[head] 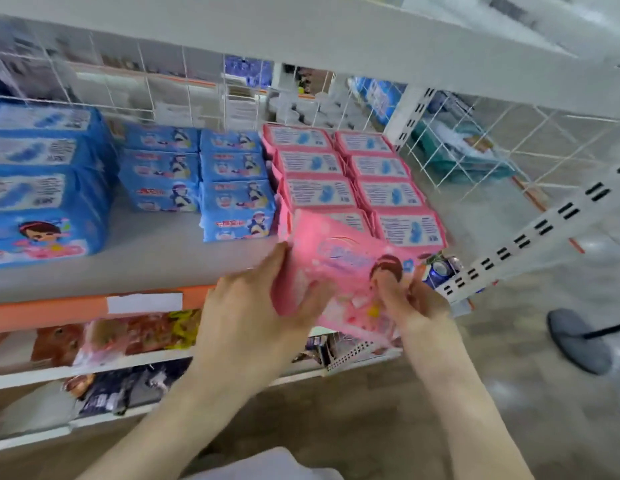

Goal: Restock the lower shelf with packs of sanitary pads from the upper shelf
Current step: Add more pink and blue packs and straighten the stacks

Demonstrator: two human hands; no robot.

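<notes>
A pink pack of sanitary pads point(346, 268) is tilted at the front right corner of the white shelf point(156, 258), held between both hands. My left hand point(256, 303) grips its left end, fingers wrapped under it. My right hand point(412, 299) pinches its right end. Right behind it stand two rows of pink packs point(353, 181), upright and tightly lined up. Blue packs point(229, 181) fill the shelf's middle in two rows, and larger blue packs point(42, 181) sit at the left.
The shelf's front edge carries an orange price strip point(76, 310). Lower shelves point(128, 341) hold snack bags. A white wire grid point(509, 150) backs the shelf and a slotted white upright point(530, 237) crosses at the right. A grey shoe point(575, 337) rests on the floor.
</notes>
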